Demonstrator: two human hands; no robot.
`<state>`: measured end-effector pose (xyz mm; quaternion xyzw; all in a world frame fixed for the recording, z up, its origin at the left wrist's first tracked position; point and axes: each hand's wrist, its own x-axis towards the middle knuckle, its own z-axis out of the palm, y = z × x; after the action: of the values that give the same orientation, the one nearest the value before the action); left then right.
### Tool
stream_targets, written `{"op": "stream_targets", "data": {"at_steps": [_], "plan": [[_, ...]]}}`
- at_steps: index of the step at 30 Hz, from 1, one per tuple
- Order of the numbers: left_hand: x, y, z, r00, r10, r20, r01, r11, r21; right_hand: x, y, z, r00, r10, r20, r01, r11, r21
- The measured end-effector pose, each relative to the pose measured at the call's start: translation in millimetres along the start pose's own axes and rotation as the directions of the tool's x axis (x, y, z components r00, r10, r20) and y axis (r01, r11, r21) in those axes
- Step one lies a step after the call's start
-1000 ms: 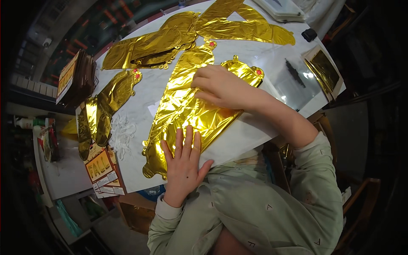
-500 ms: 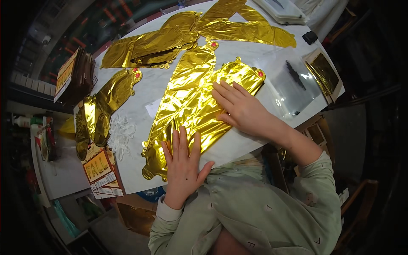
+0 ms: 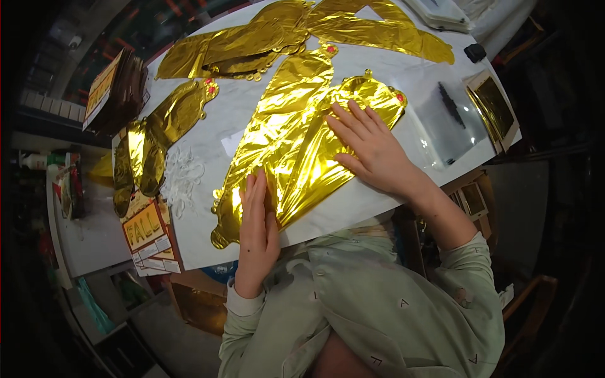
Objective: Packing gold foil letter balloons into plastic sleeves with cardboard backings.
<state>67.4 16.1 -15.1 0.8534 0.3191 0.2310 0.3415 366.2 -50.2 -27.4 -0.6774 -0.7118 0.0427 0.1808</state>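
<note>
One white table [image 3: 331, 217] is bearing a V-shaped gold foil piece [image 3: 274, 135] across its middle, near the front edge. The right hand [image 3: 378, 151] is resting palm-down on the foil's right-hand limb, fingers spread. The left hand [image 3: 256, 223] is standing edgewise at its lower left part, fingers pressed together. White loops [image 3: 183, 179] are lying heaped farther left.
</note>
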Motion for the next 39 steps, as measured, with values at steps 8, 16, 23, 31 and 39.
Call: {"op": "stream_targets", "data": {"at_steps": [8, 16, 23, 31, 39], "plan": [[-17.3, -4.4, -17.7, 0.963, -0.144, -0.227, 0.002, 0.848, -0.531, 1.8, 0.0, 2.6, 0.999, -0.012, 0.03, 0.013, 0.999, -0.042], [-38.8, 23.6, -10.5, 0.941, -0.291, -0.171, 0.291, 0.956, -0.029, -0.7, 2.1, 3.4, 0.999, -0.001, 0.049, 0.003, 0.999, -0.046], [-33.8, 31.0, 7.5, 0.9, -0.333, -0.281, 0.354, 0.935, 0.026, 0.6, 3.1, 4.2, 0.999, -0.007, 0.045, 0.01, 0.998, -0.058], [-42.4, 31.7, 13.2, 0.868, -0.412, -0.277, 0.406, 0.91, -0.081, 2.0, 2.9, 0.9, 0.998, 0.0, 0.059, -0.002, 1.0, 0.022], [-48.0, 31.4, 12.9, 0.841, -0.445, -0.308, 0.416, 0.896, -0.158, 1.6, 1.6, -0.9, 0.999, -0.009, 0.047, 0.008, 0.999, 0.033]]}}
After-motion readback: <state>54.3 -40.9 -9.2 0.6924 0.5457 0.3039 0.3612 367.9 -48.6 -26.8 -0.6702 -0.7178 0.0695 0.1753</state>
